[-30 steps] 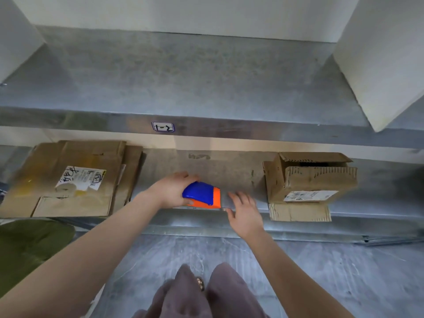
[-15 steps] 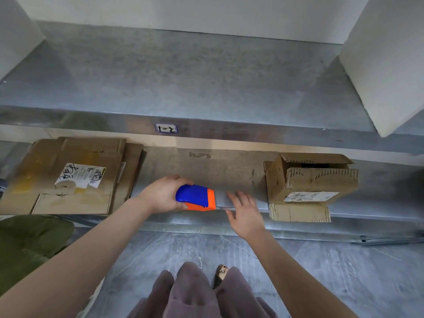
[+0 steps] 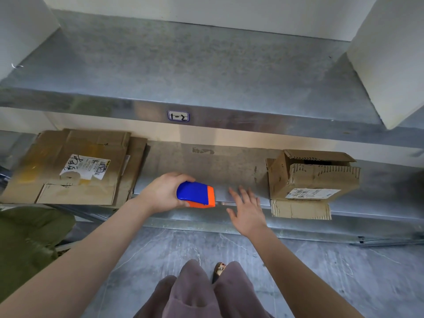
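Note:
My left hand (image 3: 161, 195) grips a blue and orange plastic tool (image 3: 196, 194) with a flat orange edge, held at the front edge of the lower metal shelf (image 3: 371, 187). Its orange end points right. My right hand (image 3: 249, 208) is spread with straight fingers just right of the tool, over the shelf's front edge, holding nothing. A flat grey-brown cardboard sheet (image 3: 206, 164) lies on the shelf behind both hands.
Flattened cardboard boxes (image 3: 68, 166) with a white label lie at the left of the lower shelf. A torn open cardboard box (image 3: 314, 177) stands at the right. The upper metal shelf (image 3: 183, 65) carries a tag reading 1-2. A green bag (image 3: 27, 239) sits at the floor's left.
My left hand has drawn the tool toward the shelf's front edge and a little left. My right hand has lifted back slightly from the cardboard sheet, fingers still spread.

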Demonstrator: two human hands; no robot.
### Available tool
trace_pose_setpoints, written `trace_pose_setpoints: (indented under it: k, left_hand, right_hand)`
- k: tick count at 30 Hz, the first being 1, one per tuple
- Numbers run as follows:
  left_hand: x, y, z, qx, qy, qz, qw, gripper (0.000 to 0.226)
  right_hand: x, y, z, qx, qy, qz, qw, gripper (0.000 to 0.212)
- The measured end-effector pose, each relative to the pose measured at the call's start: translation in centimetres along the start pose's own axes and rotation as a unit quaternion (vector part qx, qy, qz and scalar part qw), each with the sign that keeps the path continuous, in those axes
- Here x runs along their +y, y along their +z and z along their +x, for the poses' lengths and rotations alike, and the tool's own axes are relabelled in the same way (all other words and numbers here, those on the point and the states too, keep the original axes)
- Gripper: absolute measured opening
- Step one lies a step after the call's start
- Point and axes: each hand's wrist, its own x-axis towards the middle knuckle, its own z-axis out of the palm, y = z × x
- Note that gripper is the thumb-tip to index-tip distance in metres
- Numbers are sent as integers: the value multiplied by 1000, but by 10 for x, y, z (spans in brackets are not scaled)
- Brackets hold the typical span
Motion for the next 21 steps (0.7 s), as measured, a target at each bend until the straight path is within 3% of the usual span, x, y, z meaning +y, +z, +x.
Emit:
trace_pose_setpoints:
  k: [4, 8, 13, 17, 21]
  left_hand:
    - [-16, -22, -14, 10, -6, 25, 1000, 66]
    - [-13, -32, -14, 17, 40, 25, 999, 64]
    - [12, -42, -7, 36, 91, 15, 995, 68]
    - [39, -54, 1, 52, 163, 26, 985, 64]
    - [67, -61, 7, 76, 218, 26, 973, 63]
  right_hand:
    - [-9, 0, 1, 17, -5, -15, 1000, 64]
    - [-20, -4, -1, 56, -16, 15, 998, 60]
    - [-26, -20, -3, 124, -7, 145, 982, 50]
    - [-24, -42, -13, 141, 0, 275, 951, 41]
    - [-15, -64, -30, 157, -17, 333, 930, 29]
